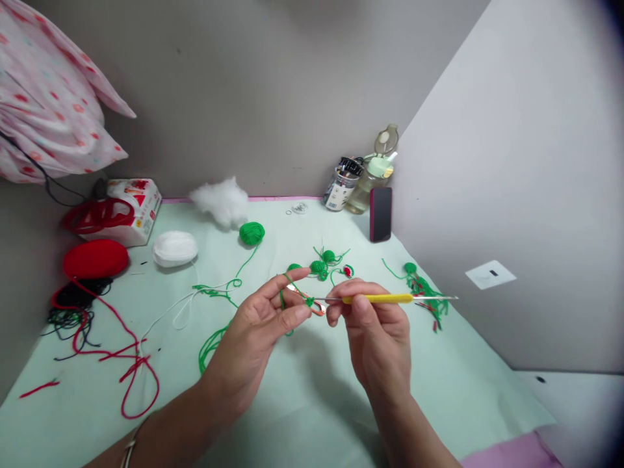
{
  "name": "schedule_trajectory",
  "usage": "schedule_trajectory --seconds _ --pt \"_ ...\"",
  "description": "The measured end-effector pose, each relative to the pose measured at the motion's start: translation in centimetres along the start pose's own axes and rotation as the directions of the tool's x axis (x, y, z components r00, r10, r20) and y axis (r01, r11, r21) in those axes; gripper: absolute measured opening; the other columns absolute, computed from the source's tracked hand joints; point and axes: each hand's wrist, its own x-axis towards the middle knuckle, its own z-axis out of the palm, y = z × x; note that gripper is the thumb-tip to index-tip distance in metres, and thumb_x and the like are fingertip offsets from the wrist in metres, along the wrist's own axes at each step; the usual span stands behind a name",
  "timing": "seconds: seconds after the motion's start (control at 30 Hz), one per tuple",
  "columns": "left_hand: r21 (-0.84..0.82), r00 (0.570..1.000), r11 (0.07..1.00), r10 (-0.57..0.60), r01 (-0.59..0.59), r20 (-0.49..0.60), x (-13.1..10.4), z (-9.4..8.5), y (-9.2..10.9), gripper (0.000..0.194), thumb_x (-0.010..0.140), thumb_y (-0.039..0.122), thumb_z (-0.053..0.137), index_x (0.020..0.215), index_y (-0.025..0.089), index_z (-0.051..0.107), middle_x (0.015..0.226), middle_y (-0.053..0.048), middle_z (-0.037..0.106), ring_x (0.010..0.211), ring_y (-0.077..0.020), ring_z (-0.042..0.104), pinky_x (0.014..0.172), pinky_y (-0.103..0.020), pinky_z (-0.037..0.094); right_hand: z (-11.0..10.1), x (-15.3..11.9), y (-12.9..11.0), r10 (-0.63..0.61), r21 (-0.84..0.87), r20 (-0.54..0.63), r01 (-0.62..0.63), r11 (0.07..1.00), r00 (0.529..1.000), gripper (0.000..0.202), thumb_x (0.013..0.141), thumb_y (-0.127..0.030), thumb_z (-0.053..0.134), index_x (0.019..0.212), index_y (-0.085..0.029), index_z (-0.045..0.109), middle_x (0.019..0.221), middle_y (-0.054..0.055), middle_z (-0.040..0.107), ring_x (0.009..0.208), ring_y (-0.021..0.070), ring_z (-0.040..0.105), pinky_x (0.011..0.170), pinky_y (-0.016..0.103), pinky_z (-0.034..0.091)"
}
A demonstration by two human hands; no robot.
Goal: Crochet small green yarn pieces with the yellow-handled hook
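Observation:
My left hand pinches a small piece of green crochet between thumb and fingers, and green yarn loops over its raised index finger. An orange clip that looks like a stitch marker hangs beside the stitches. In my right hand is a crochet hook with a yellow grip and a metal shaft at both ends. Its left end meets the green stitches; whether the tip is inside a loop is too small to tell. Loose green yarn trails on the table near my left wrist.
Behind my hands lie small green crocheted balls. At left are red yarn, white yarn and a tissue box. Stuffing and a green yarn ball sit farther back. A phone and bottle stand back right.

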Motion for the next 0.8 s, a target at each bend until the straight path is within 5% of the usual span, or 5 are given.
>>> schedule_trajectory --seconds 0.27,0.4,0.53,0.67,0.8 --pt "-0.071 0.998 0.995 -0.063 0.063 0.012 -0.2 -0.1 0.7 0.028 0.085 0.026 0.087 0.113 0.027 0.084 0.089 0.002 0.066 0.088 -0.0145 0.063 0.095 -0.028 0.047 -0.3 0.3 -0.6 -0.006 0.015 -0.002 0.006 1.0 1.0 0.015 0.097 -0.034 0.074 0.09 -0.023 0.083 0.08 0.003 0.071 0.063 0.0144 0.065 0.058 0.029 0.057" --pt "-0.01 1.0 1.0 -0.005 0.005 0.01 -0.4 -0.1 0.0 0.031 0.084 0.029 0.088 0.115 0.03 0.083 0.084 0.002 0.065 0.091 -0.0162 0.061 0.096 -0.029 0.046 -0.1 0.0 -0.3 0.029 0.062 0.095 -0.035 0.997 0.995 0.016 0.1 -0.033 0.071 0.093 -0.026 0.083 0.085 0.003 0.074 0.065 0.0133 0.066 0.06 0.028 0.057" --pt "0.053 0.999 0.998 0.032 -0.034 0.032 -0.3 -0.1 -0.8 0.033 0.083 0.03 0.089 0.115 0.033 0.083 0.084 0.003 0.065 0.09 -0.0162 0.062 0.097 -0.031 0.046 0.2 -0.4 0.2 -0.076 -0.046 0.128 0.082 0.996 0.989 0.016 0.102 -0.028 0.068 0.102 -0.029 0.084 0.099 0.006 0.081 0.089 0.0195 0.072 0.073 0.032 0.061" --pt "0.084 0.998 0.995 0.054 -0.055 0.016 0.1 -0.3 -1.0 0.028 0.087 0.033 0.086 0.115 0.033 0.083 0.088 0.002 0.07 0.097 -0.0172 0.063 0.097 -0.03 0.046 0.3 -0.7 0.3 -0.184 -0.201 0.143 0.211 0.957 0.972 0.02 0.105 -0.022 0.062 0.108 -0.029 0.081 0.096 0.004 0.08 0.079 0.0176 0.072 0.068 0.032 0.063" --pt "-0.012 1.0 1.0 -0.014 0.013 -0.012 0.4 -0.2 -1.0 0.037 0.083 0.033 0.091 0.119 0.031 0.082 0.09 0.002 0.074 0.094 -0.0157 0.064 0.097 -0.03 0.046 0.0 -1.5 0.5 -0.331 -0.52 0.273 0.428 0.739 0.903 0.036 0.098 -0.009 0.066 0.121 -0.033 0.079 0.109 0.006 0.079 0.095 0.0209 0.076 0.076 0.034 0.065"
